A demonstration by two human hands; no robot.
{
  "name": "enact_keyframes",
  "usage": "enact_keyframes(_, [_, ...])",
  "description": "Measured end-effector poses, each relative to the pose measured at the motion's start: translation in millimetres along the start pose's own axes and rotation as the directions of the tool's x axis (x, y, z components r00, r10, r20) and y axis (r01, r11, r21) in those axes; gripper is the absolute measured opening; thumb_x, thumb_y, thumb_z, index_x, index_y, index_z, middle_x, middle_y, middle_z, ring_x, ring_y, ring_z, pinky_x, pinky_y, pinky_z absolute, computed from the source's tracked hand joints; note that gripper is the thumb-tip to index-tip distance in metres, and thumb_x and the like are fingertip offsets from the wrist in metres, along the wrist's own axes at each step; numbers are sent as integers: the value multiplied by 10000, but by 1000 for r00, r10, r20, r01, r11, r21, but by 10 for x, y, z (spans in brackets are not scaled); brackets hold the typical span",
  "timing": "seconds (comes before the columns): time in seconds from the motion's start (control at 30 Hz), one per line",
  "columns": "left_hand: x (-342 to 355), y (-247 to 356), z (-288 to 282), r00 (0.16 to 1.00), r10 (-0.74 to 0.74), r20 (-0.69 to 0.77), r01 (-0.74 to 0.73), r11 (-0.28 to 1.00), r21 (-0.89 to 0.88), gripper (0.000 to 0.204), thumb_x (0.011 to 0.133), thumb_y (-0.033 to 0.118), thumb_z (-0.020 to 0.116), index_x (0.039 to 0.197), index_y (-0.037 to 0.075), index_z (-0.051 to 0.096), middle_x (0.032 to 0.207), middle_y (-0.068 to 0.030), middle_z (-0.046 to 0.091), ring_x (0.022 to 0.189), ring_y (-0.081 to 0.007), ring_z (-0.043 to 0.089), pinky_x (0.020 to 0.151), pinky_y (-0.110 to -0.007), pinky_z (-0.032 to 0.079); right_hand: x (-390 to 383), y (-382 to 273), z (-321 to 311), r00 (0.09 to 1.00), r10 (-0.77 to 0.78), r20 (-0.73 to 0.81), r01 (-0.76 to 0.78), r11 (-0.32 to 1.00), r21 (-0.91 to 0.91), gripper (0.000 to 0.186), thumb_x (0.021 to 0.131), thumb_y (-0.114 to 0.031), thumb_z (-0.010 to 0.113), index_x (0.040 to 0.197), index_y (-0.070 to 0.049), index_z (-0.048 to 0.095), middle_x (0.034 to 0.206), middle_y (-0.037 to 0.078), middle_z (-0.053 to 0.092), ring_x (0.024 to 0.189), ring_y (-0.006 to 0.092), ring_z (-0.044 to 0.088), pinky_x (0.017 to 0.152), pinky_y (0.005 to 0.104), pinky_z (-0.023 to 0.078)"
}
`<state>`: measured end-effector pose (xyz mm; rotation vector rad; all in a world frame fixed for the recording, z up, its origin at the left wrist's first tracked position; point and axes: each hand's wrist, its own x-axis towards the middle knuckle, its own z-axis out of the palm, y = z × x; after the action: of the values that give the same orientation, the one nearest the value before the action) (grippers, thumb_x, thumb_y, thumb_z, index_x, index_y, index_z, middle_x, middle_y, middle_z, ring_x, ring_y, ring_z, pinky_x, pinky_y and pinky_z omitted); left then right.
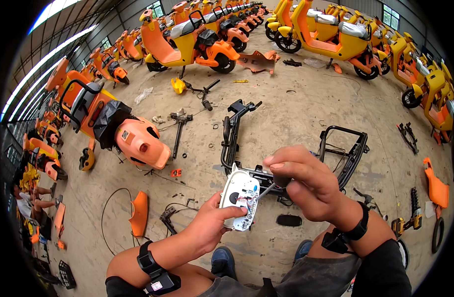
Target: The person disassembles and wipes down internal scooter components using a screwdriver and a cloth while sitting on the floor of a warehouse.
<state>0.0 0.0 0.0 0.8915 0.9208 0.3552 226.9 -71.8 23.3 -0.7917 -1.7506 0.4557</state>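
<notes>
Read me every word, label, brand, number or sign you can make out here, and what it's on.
Nothing is clear enough to quote.
White label on the left wrist box: too small.
Square patch on the orange fender: too blurred.
Circuit board in the left hand: any markings too small.

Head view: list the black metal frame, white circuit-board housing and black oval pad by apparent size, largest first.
1. Black metal frame
2. White circuit-board housing, held nearer the camera, which enlarges it
3. Black oval pad
</notes>
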Motion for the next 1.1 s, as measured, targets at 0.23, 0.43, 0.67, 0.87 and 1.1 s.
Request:
enact_keyframes(0.23, [11,-7,-12,1000,8,3,-8,1000,3,429,848,6,657,1231,39,469,1105,-91,655,926,-208,689,792,-361,525,22,27,-20,974,-206,-92,187,965,-184,409,843,-72,722,1247,-92,659,1096,97,550,916,216,549,858,338,470])
enact_keyframes(0.43, [-11,12,39,1000,-2,-7,2,1000,-10,422,846,-15,650,1227,27,476,1112,-96,651,932,-213,690,794,-343,536,27,-24,34,988,-40,-151,36,999,-24,356,901,-51,618,1255,-10,625,1100,122,660,932,243,594,901,355,463])
enact_keyframes(0.67, [16,-13,6,1000,16,-2,-16,1000,-16,439,845,-23,650,1243,12,468,1118,-110,649,956,-236,695,801,-348,550,39,-2,-15,975,-202,-94,186,970,-155,290,898,-87,638,1178,-21,676,1169,130,596,927,262,590,909,346,448])
enact_keyframes(0.87, [23,-13,13,999,17,30,-16,999,-29,423,852,-24,638,1236,12,467,1124,-126,651,967,-262,703,801,-346,555,-22,6,4,986,-79,-149,78,997,-15,265,901,-62,645,1161,-33,684,1173,121,585,933,237,586,869,349,474])
enact_keyframes(1.1, [41,-54,-35,1000,8,15,-8,1000,3,424,852,0,659,1233,24,475,1109,-103,660,946,-203,686,799,-346,539,27,-30,26,985,-104,-138,95,993,-67,297,885,-51,665,1182,-55,678,1165,92,584,937,247,588,877,344,476])
